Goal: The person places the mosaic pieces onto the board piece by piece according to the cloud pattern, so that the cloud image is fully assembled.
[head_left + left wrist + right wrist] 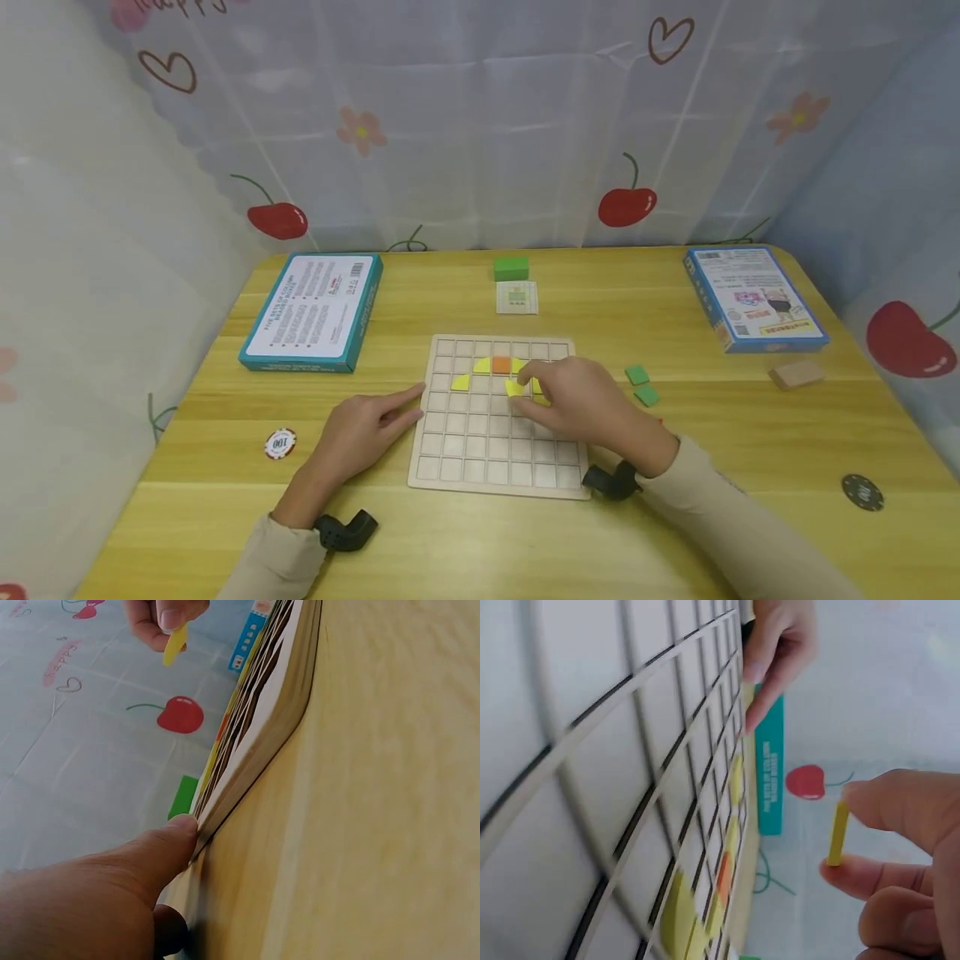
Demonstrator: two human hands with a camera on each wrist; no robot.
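Observation:
A pale wooden grid board (480, 450) lies mid-table, also in the left wrist view (262, 712) and the right wrist view (592, 795). Yellow pieces (460, 382) and an orange piece (501, 364) sit in its upper rows. My right hand (581, 400) hovers over the board's upper right and pinches a thin yellow piece (838, 834) between thumb and forefinger, seen too in the head view (514, 387) and the left wrist view (175, 643). My left hand (367, 429) rests on the table, its fingertips (180, 829) touching the board's left edge.
A teal box (311, 310) lies back left and a blue box (753, 298) back right. A green block (511, 267) and a card (517, 297) sit behind the board. Two green tiles (641, 385), a wooden block (795, 373) and two chips (280, 443) (862, 492) lie around.

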